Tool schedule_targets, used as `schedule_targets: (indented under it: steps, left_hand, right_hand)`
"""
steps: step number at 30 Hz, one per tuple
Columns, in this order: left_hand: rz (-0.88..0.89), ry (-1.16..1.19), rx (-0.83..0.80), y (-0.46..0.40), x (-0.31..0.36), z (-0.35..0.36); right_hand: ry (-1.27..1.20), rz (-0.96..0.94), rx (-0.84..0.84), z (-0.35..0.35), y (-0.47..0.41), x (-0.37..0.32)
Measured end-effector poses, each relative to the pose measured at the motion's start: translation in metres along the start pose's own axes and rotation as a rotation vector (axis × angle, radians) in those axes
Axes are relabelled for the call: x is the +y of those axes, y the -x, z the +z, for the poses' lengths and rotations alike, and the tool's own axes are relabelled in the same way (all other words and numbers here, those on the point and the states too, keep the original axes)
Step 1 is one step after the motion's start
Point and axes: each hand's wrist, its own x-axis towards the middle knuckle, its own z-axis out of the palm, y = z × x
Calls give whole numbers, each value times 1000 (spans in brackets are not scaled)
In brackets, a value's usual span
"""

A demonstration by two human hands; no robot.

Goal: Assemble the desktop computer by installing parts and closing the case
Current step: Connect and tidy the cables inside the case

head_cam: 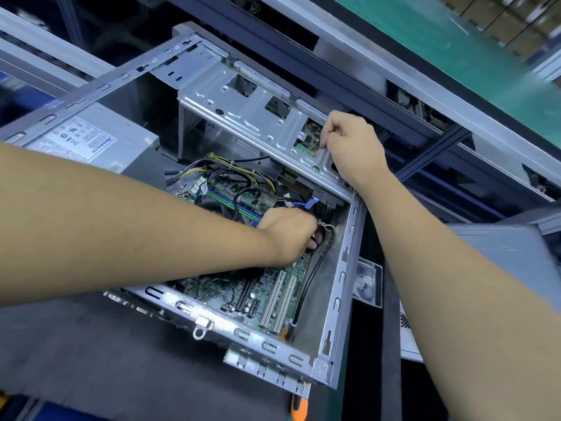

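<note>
An open desktop case lies on its side on the dark bench, its green motherboard exposed. My left hand reaches deep inside, fingers curled round a bundle of black and blue cables near the case's right wall. My right hand rests on the silver drive cage, with fingers curled and pinching at its edge by a small green board. A grey power supply with a white label sits at the case's left end.
A black cable runs along the case's right wall over the white expansion slots. An orange-handled tool lies at the bench's front edge. A grey side panel lies to the right. A green conveyor surface runs behind.
</note>
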Motion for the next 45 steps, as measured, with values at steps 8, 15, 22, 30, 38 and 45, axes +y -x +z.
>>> schedule_targets:
  steps: [8, 15, 22, 30, 38, 45]
  left_hand:
    - [10, -33, -1, 0, 0, 2]
    - [32, 54, -106, -4, -5, 3]
    - [-18, 132, -40, -3, -4, 8]
    - [-64, 118, 14, -3, -2, 10]
    - [-54, 172, -35, -5, -1, 10]
    - [-5, 94, -30, -7, -4, 6]
  right_hand:
    - [-3, -16, -6, -2, 2, -2]
    - [-9, -9, -22, -2, 2, -2]
    - [-7, -8, -23, -1, 0, 0]
    - [23, -12, -2, 0, -2, 1]
    - [68, -33, -3, 2, -2, 2]
    - [70, -28, -3, 2, -2, 1]
